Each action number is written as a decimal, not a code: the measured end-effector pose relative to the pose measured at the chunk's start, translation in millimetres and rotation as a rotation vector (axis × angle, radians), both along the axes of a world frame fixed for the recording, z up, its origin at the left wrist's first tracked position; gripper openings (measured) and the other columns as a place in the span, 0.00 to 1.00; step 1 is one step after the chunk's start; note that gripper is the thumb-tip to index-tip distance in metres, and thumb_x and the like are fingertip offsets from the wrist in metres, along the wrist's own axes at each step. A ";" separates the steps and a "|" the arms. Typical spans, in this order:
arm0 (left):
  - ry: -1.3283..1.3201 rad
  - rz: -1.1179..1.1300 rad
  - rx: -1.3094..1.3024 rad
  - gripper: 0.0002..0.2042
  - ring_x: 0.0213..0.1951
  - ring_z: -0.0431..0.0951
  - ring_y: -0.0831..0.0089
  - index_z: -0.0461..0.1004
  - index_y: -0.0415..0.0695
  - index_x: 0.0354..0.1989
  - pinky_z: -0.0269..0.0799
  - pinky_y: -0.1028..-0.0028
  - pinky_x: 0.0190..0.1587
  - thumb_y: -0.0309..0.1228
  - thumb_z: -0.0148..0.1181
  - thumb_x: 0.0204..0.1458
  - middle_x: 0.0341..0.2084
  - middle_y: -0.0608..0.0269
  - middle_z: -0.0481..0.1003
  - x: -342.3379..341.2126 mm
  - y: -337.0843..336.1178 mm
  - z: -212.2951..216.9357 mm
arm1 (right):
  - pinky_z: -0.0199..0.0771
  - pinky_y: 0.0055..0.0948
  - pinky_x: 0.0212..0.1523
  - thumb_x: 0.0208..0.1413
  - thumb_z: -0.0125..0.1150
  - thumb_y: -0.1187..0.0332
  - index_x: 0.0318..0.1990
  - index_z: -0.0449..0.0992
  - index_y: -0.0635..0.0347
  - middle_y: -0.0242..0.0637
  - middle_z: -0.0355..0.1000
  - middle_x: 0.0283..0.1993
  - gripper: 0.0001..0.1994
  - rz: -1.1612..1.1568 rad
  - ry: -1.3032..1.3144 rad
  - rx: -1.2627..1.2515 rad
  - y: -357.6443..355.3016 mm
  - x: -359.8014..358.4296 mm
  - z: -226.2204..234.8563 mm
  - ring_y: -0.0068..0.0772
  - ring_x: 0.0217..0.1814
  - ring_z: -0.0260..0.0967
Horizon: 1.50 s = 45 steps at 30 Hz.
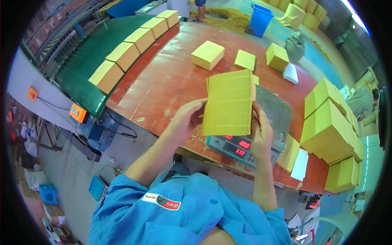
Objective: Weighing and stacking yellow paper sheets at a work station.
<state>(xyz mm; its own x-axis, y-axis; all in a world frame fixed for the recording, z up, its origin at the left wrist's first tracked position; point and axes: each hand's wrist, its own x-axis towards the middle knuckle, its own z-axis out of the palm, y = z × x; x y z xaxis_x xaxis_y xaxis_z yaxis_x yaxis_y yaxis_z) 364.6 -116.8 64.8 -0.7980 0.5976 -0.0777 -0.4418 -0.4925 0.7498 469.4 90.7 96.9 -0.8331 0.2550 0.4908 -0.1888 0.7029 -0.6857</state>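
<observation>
I hold a thick stack of yellow cardboard sheets [228,104] upright between both hands, just above a digital scale [267,122] with red lit digits. My left hand [188,118] grips the stack's left edge near its bottom. My right hand [261,128] clasps the right edge, fingers against the sheets. The scale's metal pan shows behind the stack on the right. My blue sleeves come in from the lower edge.
On the red-brown table [163,81] lie three yellow stacks [208,54] [245,59] [277,56] and a white pad [290,73]. A row of yellow bundles [124,55] sits on a green conveyor [87,65] at left. Tall yellow piles [330,122] stand at right. A blue bin [260,19] is beyond.
</observation>
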 end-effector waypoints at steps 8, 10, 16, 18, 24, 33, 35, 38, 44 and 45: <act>0.606 -0.004 -0.291 0.19 0.53 0.71 0.74 0.65 0.34 0.59 0.66 0.69 0.56 0.30 0.47 0.61 0.53 0.60 0.70 2.3 28.3 40.2 | 0.63 0.32 0.62 0.59 0.43 0.79 0.65 0.59 0.63 0.40 0.63 0.62 0.24 0.165 0.179 -1.304 -5.0 18.2 -34.1 0.33 0.63 0.62; 0.563 -0.003 -0.246 0.19 0.54 0.70 0.73 0.65 0.35 0.60 0.66 0.69 0.56 0.31 0.46 0.62 0.54 0.59 0.70 1.3 39.3 41.6 | 0.65 0.32 0.56 0.60 0.48 0.74 0.63 0.62 0.62 0.41 0.66 0.59 0.22 -0.049 0.152 -0.825 -9.2 24.8 -7.8 0.33 0.58 0.65; -0.163 -0.277 0.286 0.26 0.53 0.73 0.65 0.64 0.38 0.58 0.66 0.63 0.59 0.47 0.40 0.63 0.52 0.51 0.72 -14.4 119.4 -5.4 | 0.64 0.43 0.57 0.55 0.53 0.69 0.54 0.73 0.58 0.45 0.70 0.54 0.18 -0.323 0.045 0.501 26.6 0.7 59.3 0.50 0.55 0.66; -0.401 -0.388 0.453 0.30 0.52 0.75 0.67 0.68 0.39 0.56 0.68 0.65 0.56 0.54 0.39 0.61 0.47 0.50 0.75 -26.9 165.7 -39.4 | 0.65 0.42 0.55 0.57 0.52 0.66 0.53 0.73 0.56 0.43 0.71 0.52 0.17 -0.374 -0.138 0.605 51.6 -12.7 40.4 0.48 0.54 0.66; -0.247 -0.247 -0.113 0.30 0.56 0.70 0.59 0.63 0.39 0.60 0.65 0.61 0.58 0.52 0.50 0.59 0.58 0.53 0.67 -31.6 87.2 -29.6 | 0.65 0.42 0.55 0.60 0.49 0.64 0.53 0.73 0.56 0.41 0.72 0.52 0.16 -0.313 -0.184 0.620 47.9 -29.3 24.4 0.46 0.55 0.66; 1.087 1.073 -1.531 0.27 0.50 0.71 0.50 0.70 0.35 0.46 0.67 0.57 0.51 0.44 0.66 0.44 0.45 0.44 0.72 -237.1 -279.3 -5.5 | 0.60 0.41 0.61 0.57 0.51 0.73 0.56 0.70 0.64 0.47 0.69 0.57 0.18 -0.374 -0.085 0.532 4.1 -16.5 51.1 0.48 0.63 0.62; 1.141 1.169 -1.903 0.29 0.53 0.71 0.52 0.71 0.38 0.48 0.67 0.59 0.53 0.50 0.62 0.47 0.48 0.45 0.72 -287.8 -378.4 -11.5 | 0.60 0.40 0.62 0.56 0.51 0.76 0.56 0.70 0.65 0.48 0.69 0.57 0.19 -0.433 -0.019 0.522 -38.3 -13.2 59.2 0.48 0.63 0.62; 0.536 0.633 -1.992 0.33 0.48 0.75 0.52 0.76 0.39 0.45 0.70 0.58 0.49 0.60 0.50 0.51 0.45 0.45 0.76 -350.1 -464.0 -16.2 | 0.63 0.39 0.60 0.50 0.54 0.81 0.53 0.72 0.64 0.46 0.71 0.54 0.20 -0.156 -0.052 0.246 -102.8 -17.1 48.8 0.47 0.59 0.66; 0.039 0.186 -1.274 0.29 0.45 0.77 0.67 0.71 0.41 0.51 0.75 0.62 0.42 0.53 0.60 0.51 0.40 0.58 0.77 -357.0 -502.7 -50.5 | 0.71 0.38 0.53 0.48 0.62 0.76 0.47 0.76 0.63 0.46 0.73 0.50 0.16 0.190 -0.175 0.052 -214.5 -71.2 -4.4 0.47 0.54 0.70; 0.037 0.176 -1.257 0.29 0.42 0.78 0.69 0.68 0.42 0.55 0.77 0.63 0.40 0.51 0.59 0.52 0.42 0.62 0.77 -354.0 -501.2 -46.9 | 0.71 0.38 0.53 0.48 0.62 0.76 0.47 0.76 0.63 0.46 0.73 0.50 0.16 0.174 -0.176 0.056 -220.9 -70.3 -11.9 0.47 0.54 0.70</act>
